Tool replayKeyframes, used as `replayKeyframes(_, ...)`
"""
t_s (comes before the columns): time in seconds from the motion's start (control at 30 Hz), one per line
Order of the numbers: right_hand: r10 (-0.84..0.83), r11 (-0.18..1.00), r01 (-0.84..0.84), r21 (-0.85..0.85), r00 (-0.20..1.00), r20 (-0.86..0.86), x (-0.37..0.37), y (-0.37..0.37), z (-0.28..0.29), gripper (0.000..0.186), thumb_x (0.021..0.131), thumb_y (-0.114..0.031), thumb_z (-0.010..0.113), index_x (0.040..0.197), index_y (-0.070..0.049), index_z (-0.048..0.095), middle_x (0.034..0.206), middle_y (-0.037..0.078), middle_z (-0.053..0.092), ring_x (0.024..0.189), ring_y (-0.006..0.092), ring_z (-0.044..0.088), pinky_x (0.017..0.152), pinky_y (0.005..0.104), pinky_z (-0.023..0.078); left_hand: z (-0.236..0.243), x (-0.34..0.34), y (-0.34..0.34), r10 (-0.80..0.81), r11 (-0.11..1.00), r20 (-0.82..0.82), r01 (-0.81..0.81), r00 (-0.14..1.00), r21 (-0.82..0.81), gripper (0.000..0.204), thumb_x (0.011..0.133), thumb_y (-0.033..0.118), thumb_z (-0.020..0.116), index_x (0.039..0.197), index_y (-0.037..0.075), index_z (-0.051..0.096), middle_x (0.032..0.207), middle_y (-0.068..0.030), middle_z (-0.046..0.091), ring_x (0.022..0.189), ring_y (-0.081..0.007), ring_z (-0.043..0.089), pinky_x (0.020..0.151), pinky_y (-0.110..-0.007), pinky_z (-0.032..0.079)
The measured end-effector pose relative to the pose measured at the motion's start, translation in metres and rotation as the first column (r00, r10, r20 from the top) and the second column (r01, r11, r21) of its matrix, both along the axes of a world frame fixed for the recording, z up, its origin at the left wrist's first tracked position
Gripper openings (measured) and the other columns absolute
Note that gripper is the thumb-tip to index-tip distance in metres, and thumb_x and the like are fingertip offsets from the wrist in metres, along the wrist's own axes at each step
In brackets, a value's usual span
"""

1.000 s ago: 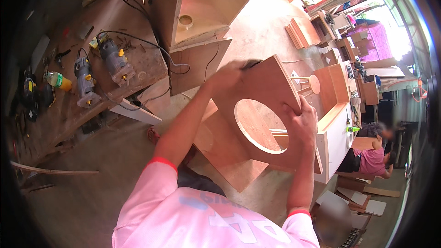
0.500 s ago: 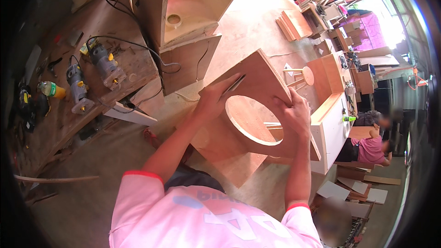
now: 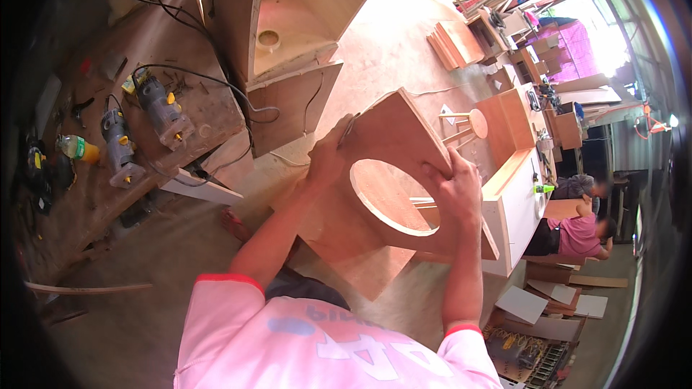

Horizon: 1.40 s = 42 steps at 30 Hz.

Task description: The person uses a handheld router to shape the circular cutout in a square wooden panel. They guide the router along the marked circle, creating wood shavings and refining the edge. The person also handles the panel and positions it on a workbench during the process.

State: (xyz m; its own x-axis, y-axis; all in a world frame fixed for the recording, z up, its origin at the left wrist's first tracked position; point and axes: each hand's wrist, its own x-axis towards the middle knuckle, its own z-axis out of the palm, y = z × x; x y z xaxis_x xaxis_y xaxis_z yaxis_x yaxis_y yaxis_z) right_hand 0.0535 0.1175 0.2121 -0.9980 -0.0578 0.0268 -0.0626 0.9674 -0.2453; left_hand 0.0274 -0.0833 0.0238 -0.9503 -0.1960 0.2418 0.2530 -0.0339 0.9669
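Observation:
I hold a square plywood panel (image 3: 393, 137) with a large round hole cut through its middle, tilted up in front of me. My left hand (image 3: 330, 155) grips its left edge, with a thin dark tool or pencil pinched against the wood. My right hand (image 3: 454, 186) grips the right edge beside the hole. Below the panel lies another plywood sheet (image 3: 353, 245) on the floor.
A workbench (image 3: 130, 115) at left carries two corded trim routers (image 3: 162, 108), a bottle and cables. A tall plywood cabinet (image 3: 288, 21) stands ahead. A white-edged box (image 3: 515, 209) and a small stool (image 3: 472, 124) lie to the right. A person in pink (image 3: 573, 234) crouches at far right.
The view has shifted slightly. Both hands keep their grip on the panel, which has tipped a little and stays in front of me.

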Motion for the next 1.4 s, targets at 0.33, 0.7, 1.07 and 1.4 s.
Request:
replayKeyframes(0.33, 0.001, 0.999, -0.001, -0.038, 1.000, 0.019, -0.007, 0.006, 0.000, 0.045, 0.084, -0.033, 0.082, 0.118, -0.005, 0.073, 0.100, 0.021, 0.076, 0.095, 0.0399, 0.073, 0.083, 0.0481, 0.054, 0.069, -0.014, -0.022, -0.198, 0.978, 0.009, 0.198, 0.980, -0.061, 0.061, 0.094, -0.008, 0.049, 0.153, 0.004, 0.049, 0.145, -0.0230, 0.061, 0.135, -0.0294, 0.060, 0.112, -0.036, 0.047)
replayKeyframes(0.7, 0.015, 0.998, -0.016, -0.056, 1.000, -0.020, -0.003, 0.002, 0.006, 0.037, 0.084, -0.026, 0.081, 0.111, -0.002, 0.072, 0.098, 0.024, 0.075, 0.095, 0.0417, 0.073, 0.081, 0.0483, 0.054, 0.055, -0.015, -0.005, -0.028, 0.994, -0.180, 0.008, 0.983, -0.113, 0.069, 0.089, -0.013, 0.047, 0.154, 0.009, 0.051, 0.135, -0.0261, 0.065, 0.119, -0.0273, 0.067, 0.103, -0.034, 0.050)
replayKeyframes(1.07, 0.027, 0.999, -0.028, -0.022, 0.999, -0.029, -0.004, 0.001, 0.003, 0.044, 0.083, -0.035, 0.082, 0.114, -0.005, 0.072, 0.103, 0.022, 0.076, 0.099, 0.0431, 0.072, 0.086, 0.0515, 0.054, 0.023, 0.001, -0.012, 0.013, 0.980, 0.261, 0.040, 0.965, -0.194, 0.046, 0.102, 0.007, 0.057, 0.148, 0.007, 0.057, 0.132, -0.0211, 0.069, 0.123, -0.0328, 0.069, 0.097, -0.036, 0.056)
replayKeyframes(1.4, 0.024, 0.992, -0.023, -0.126, 1.000, 0.010, -0.011, -0.007, -0.002, 0.033, 0.084, -0.025, 0.078, 0.104, 0.000, 0.070, 0.092, 0.024, 0.075, 0.091, 0.0438, 0.073, 0.080, 0.0483, 0.053, -0.034, -0.007, 0.023, 0.294, 0.944, -0.100, -0.306, 0.950, -0.128, 0.056, 0.103, 0.007, 0.059, 0.156, 0.003, 0.044, 0.147, -0.0271, 0.056, 0.131, -0.0345, 0.062, 0.111, -0.040, 0.050)
